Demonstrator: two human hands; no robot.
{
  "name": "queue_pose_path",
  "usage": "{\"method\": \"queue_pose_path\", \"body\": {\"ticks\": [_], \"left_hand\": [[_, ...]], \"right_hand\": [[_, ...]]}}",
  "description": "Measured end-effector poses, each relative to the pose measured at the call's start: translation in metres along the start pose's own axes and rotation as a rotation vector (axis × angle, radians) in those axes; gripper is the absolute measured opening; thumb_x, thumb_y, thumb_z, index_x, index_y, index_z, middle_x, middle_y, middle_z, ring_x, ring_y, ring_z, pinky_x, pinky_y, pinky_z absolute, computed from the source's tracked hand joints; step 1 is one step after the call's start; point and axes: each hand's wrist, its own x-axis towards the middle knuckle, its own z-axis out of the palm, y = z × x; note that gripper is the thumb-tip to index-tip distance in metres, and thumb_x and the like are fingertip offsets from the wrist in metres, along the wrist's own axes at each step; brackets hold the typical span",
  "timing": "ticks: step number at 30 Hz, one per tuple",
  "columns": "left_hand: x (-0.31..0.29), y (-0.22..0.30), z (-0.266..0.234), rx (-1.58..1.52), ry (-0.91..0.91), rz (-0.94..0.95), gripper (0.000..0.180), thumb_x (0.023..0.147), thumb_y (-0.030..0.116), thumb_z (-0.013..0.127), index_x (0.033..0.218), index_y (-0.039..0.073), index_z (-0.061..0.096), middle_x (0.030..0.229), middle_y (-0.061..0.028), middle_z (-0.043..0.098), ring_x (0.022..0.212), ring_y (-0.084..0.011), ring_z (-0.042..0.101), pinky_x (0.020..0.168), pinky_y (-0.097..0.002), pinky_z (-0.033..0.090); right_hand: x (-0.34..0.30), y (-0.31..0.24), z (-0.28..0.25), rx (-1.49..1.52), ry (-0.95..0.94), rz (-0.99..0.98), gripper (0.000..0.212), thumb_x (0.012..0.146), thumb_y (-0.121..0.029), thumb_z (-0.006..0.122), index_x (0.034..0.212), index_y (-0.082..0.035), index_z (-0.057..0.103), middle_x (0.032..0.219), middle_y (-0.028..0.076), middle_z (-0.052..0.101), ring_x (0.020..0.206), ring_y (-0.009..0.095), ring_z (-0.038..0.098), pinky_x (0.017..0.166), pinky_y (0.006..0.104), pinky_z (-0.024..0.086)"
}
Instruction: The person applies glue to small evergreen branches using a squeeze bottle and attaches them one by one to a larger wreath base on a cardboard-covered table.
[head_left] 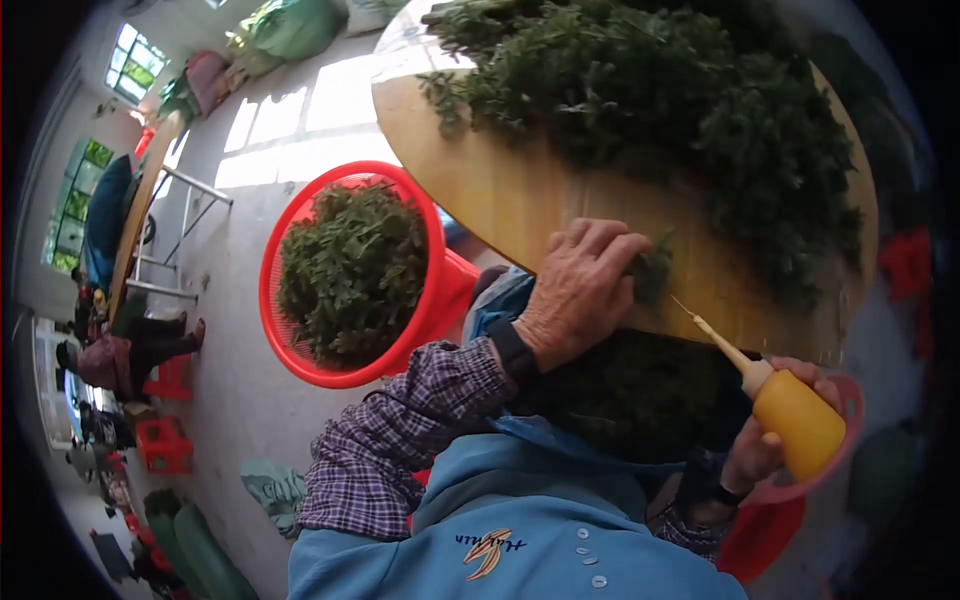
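Observation:
My left hand (580, 295) is at the near edge of a round wooden table (520, 175), its fingers closed on a small green sprig (654, 272). A yellow squeeze bottle (800, 425) with a long, thin nozzle is gripped in my right hand (752, 455), beyond the table's near right edge. The nozzle tip points up and left, close to the sprig but apart from it. A large heap of dark green sprigs (650, 90) covers the far and right side of the table. More dark greenery (640, 390) lies below the table edge, between my arms, partly in shadow.
Left of the table stands a red mesh basket (268, 270) full of green sprigs. A pink rim (852, 400) shows behind the bottle. Farther left are red stools (163, 445), a person (110, 360) and a long table on metal legs (165, 290). Stuffed sacks (295, 28) lie at the back.

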Motion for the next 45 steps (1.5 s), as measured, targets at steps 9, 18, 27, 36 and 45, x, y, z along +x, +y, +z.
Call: {"method": "queue_pose_path", "body": {"ticks": [9, 18, 27, 36, 45], "left_hand": [[0.017, 0.002, 0.006, -0.003, -0.151, 0.107, 0.051, 0.073, 0.003, 0.064, 0.124, 0.01, 0.057, 0.124, -0.012, 0.054, 0.115, -0.0339, 0.052, 0.096, -0.0436, 0.043], [0.027, 0.002, 0.003, -0.1, -0.22, 0.152, 0.059, 0.072, -0.002, 0.064, 0.13, 0.005, 0.053, 0.13, -0.0168, 0.052, 0.122, -0.0378, 0.05, 0.106, -0.0449, 0.041], [0.025, 0.0, 0.007, -0.112, -0.156, 0.168, 0.061, 0.071, 0.0, 0.068, 0.129, 0.005, 0.052, 0.13, -0.0157, 0.054, 0.121, -0.0373, 0.05, 0.104, -0.0454, 0.042], [0.021, -0.002, 0.011, 0.059, -0.205, 0.123, 0.057, 0.075, 0.011, 0.07, 0.13, 0.004, 0.057, 0.136, -0.014, 0.055, 0.13, -0.0374, 0.046, 0.107, -0.0461, 0.037], [0.019, -0.002, 0.011, 0.15, -0.238, 0.108, 0.058, 0.077, 0.018, 0.07, 0.131, 0.003, 0.06, 0.141, -0.0143, 0.053, 0.136, -0.0384, 0.041, 0.111, -0.0476, 0.031]], "right_hand": [[0.006, -0.019, -0.004, 0.049, 0.015, -0.045, 0.075, 0.075, -0.043, 0.087, 0.124, -0.006, 0.042, 0.111, 0.017, 0.06, 0.091, 0.033, 0.066, 0.082, 0.0426, 0.057], [0.015, -0.017, 0.016, 0.031, 0.019, -0.025, 0.077, 0.075, -0.038, 0.088, 0.126, -0.007, 0.039, 0.115, 0.019, 0.058, 0.099, 0.033, 0.064, 0.086, 0.0428, 0.056], [0.022, 0.01, 0.034, 0.117, -0.031, 0.029, 0.078, 0.077, -0.029, 0.088, 0.131, -0.007, 0.035, 0.121, 0.02, 0.055, 0.108, 0.032, 0.062, 0.095, 0.0426, 0.054], [0.023, 0.016, 0.033, 0.083, -0.061, 0.026, 0.076, 0.078, -0.027, 0.087, 0.13, -0.007, 0.035, 0.123, 0.02, 0.055, 0.11, 0.033, 0.061, 0.095, 0.0416, 0.054], [0.027, -0.005, 0.028, 0.084, -0.085, -0.092, 0.076, 0.075, -0.031, 0.089, 0.125, -0.008, 0.037, 0.116, 0.019, 0.057, 0.103, 0.032, 0.063, 0.09, 0.0443, 0.056]]}}
